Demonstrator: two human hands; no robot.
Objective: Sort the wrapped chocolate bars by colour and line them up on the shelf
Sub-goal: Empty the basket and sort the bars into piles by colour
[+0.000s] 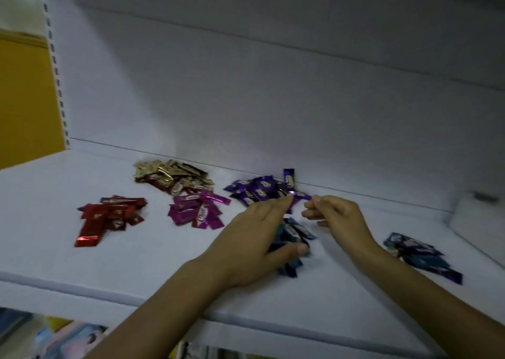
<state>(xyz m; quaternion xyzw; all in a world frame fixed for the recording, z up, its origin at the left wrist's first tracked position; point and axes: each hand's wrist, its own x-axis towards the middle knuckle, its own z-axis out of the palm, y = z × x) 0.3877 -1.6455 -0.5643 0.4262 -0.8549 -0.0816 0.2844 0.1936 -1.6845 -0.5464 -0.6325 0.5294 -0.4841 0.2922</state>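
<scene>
On a shelf (82, 249), the purple pile (257, 190) of chocolate bars sits at the back. A gold pile (172, 178), pink pile (196, 211) and red pile (109, 214) lie left of it, a blue pile (295, 230) just in front. The left hand (254, 238), fingers straight, touches 1 purple bar (299, 195) at its right edge. The right hand (338, 216) meets that bar with curled fingers; blur hides whether they pinch it.

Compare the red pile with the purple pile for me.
The red pile lies far left, nearer the shelf front; the purple pile sits by the back wall. Red pile bars lie flat; one purple bar leans upright on the wall. The left hand and right hand reach the purple pile, not the red pile. Both are loose single-colour heaps.
</scene>
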